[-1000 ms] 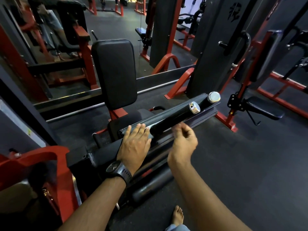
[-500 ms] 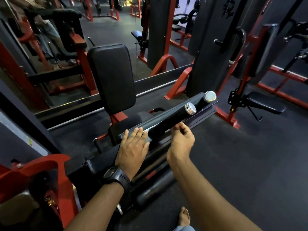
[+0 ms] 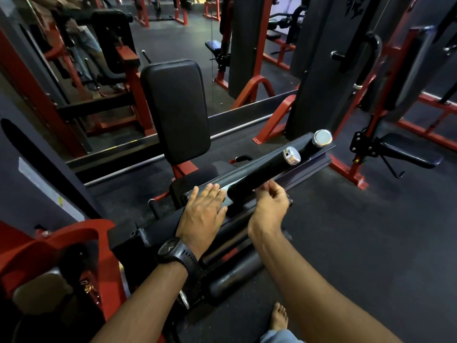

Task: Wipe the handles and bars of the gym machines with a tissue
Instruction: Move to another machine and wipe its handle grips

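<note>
Black padded bar [image 3: 262, 173] at mid-frame looks only partly wiped: the left hand [image 3: 204, 214] lies flat, fingers straight, pressing what seems the tissue [image 3: 233, 187] onto it, the right hand [image 3: 269, 206] hovers loosely curled, seemingly empty, and other machines likely remain.

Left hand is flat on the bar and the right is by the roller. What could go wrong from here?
1. The left hand only presses flat on the pale tissue, so it may slide out or bunch mid-stroke.
2. The right hand has curled fingers close under the padded roller; if that arm swings, they might get pinched.
3. The bare foot near the machine's base could be stubbed.
</note>
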